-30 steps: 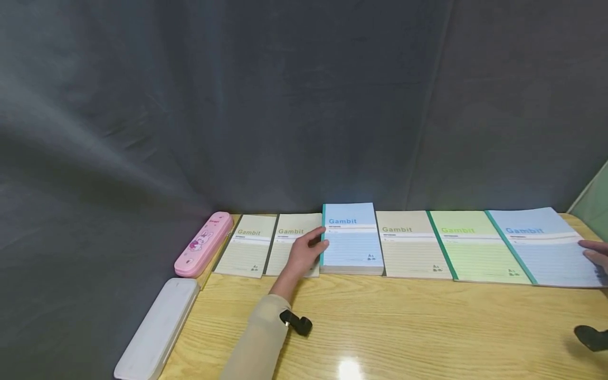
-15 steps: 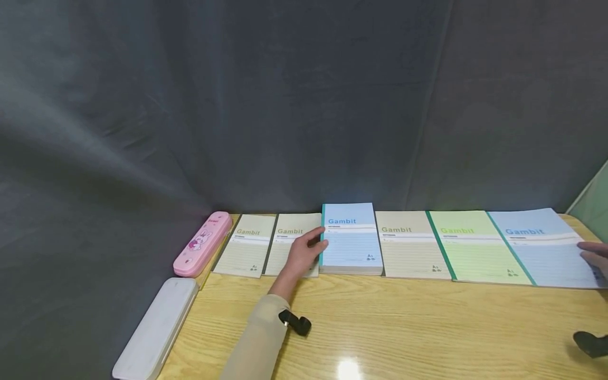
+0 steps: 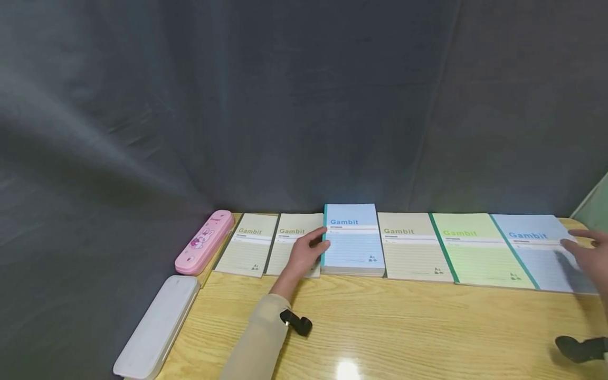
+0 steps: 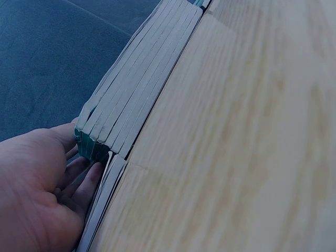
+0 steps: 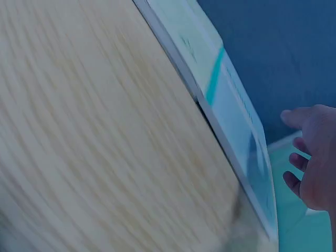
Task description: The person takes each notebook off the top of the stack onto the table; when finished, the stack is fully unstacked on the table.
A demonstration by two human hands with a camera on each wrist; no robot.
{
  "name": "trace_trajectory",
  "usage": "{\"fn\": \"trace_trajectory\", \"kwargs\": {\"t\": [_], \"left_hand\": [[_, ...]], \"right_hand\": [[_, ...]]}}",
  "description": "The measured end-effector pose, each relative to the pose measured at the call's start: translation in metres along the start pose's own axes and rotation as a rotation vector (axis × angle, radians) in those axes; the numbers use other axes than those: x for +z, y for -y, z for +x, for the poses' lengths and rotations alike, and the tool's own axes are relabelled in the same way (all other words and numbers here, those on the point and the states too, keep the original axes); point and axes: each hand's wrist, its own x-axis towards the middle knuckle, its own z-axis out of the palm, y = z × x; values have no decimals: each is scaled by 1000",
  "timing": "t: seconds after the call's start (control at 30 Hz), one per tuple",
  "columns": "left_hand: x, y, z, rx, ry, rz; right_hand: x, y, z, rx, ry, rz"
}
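My left hand [image 3: 302, 254] touches the teal-spined left side of a thick stack of blue Gambit notebooks [image 3: 352, 248]. In the left wrist view its fingers rest along the spines of that stack [image 4: 139, 79], over the edge of a lower notebook [image 4: 107, 189] beside it. At the far right, my right hand [image 3: 589, 258] hovers around the right side of a single-looking blue notebook [image 3: 529, 256], fingers extended and holding nothing. The right wrist view has this right hand [image 5: 317, 163] apart from the blue notebook [image 5: 236, 121], whose cover carries its shadow.
Two beige notebooks [image 3: 247, 253] lie left of the stack. Another beige notebook [image 3: 414, 258] and a green notebook [image 3: 480, 258] lie to its right. A pink pencil case [image 3: 204, 243] and a white case [image 3: 159, 327] line the left table edge. A dark curtain [image 3: 304, 105] hangs behind.
My right hand has come away from the right edge of the far-right blue notebook and moved left and up over its side. The left hand stays against the stack.
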Motion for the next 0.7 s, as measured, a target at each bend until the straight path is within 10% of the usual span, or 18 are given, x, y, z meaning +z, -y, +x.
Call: {"fn": "trace_trajectory", "kwargs": {"t": [0.47,0.7], "left_hand": [[-7,-43,-18,11,43,1],[-3,-16,-6,1,26,-11]], "right_hand": [[52,72,-51,-329,233,11],[86,108,-72,-504,345,17]]}}
